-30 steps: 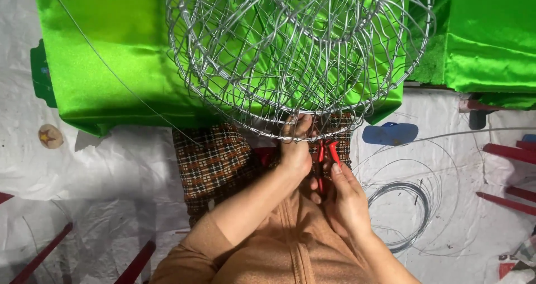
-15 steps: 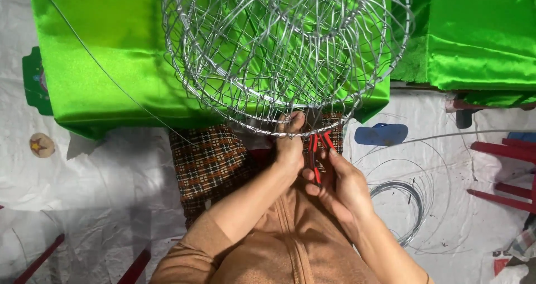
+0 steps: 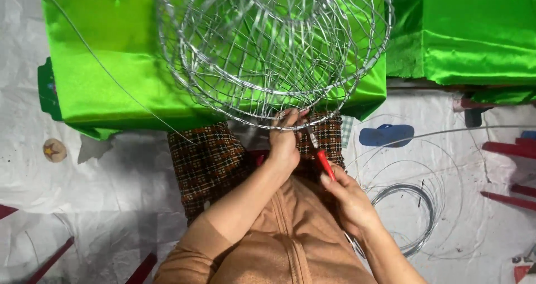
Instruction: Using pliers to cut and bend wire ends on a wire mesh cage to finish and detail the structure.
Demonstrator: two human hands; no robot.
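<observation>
Here, left hand fingers pinch the wire frame rim; right hand fingers clamp red-handled pliers.

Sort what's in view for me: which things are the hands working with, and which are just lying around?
In use:
- wire frame, its lower rim pinched by the left hand
- red-handled pliers in the right hand, tip at the rim

Lying about:
- wire coil on the floor
- blue sandal
- green satin cloth
- red sticks
- small round disc
</observation>
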